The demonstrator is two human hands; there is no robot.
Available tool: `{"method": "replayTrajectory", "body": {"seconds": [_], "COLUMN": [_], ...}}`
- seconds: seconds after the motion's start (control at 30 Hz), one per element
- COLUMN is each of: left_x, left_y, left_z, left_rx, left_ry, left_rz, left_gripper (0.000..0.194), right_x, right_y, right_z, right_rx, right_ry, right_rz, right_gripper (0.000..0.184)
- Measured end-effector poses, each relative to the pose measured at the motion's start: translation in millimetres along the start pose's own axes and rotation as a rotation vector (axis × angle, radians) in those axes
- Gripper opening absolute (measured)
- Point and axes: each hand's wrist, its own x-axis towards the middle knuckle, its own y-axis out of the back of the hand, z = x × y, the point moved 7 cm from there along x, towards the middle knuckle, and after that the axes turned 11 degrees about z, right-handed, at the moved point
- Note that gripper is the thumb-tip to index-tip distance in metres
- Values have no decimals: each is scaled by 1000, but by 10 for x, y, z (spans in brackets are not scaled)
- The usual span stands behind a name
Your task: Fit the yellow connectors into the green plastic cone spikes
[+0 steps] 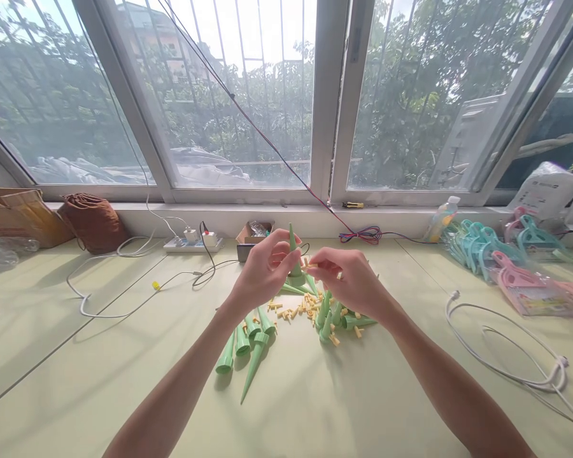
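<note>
My left hand (267, 264) grips a green plastic cone spike (293, 251), its thin tip pointing up. Close to the cone's right side, my right hand (346, 273) pinches a small pale yellow plastic piece (309, 264). Whether that piece touches the cone, I cannot tell. Below the hands lies a pile of small yellow pieces (296, 312) on the table. Several green cones (253, 340) lie at the left of the pile, some with orange-yellow bits in them. More green cones (327, 318) are grouped at its right, some standing and some lying, with yellow pieces by them.
A small open box (253, 236) sits behind my left hand, near a power strip (193, 243). A brown drawstring bag (93, 222) stands at the back left. Teal and pink plastic clips (487, 248) and a bottle (443, 217) are at the right, and a white cable (506, 375) lies coiled there.
</note>
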Motion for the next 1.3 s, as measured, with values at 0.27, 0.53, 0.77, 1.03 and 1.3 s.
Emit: {"method": "replayTrajectory", "body": {"seconds": [0.27, 0.53, 0.77, 1.03, 1.3], "left_x": [-50, -24, -3, -15, -34], "left_y": [8, 36, 38, 20, 8], "left_z": [106, 101, 68, 72, 101], "left_rx": [76, 59, 50, 59, 82], "left_ry": [-97, -96, -85, -87, -100], "left_rz": [24, 36, 53, 32, 17], "left_gripper": [17, 15, 19, 18, 16], "right_x": [-12, 1, 24, 27, 24], "right_y": [-17, 0, 53, 52, 60], "right_z": [16, 9, -48, -36, -54], "right_rx": [-117, -62, 2, 19, 10], "right_ry": [-8, -19, 42, 61, 69], "right_rz": [-15, 4, 68, 86, 101], "right_gripper": [42, 33, 7, 4, 7]}}
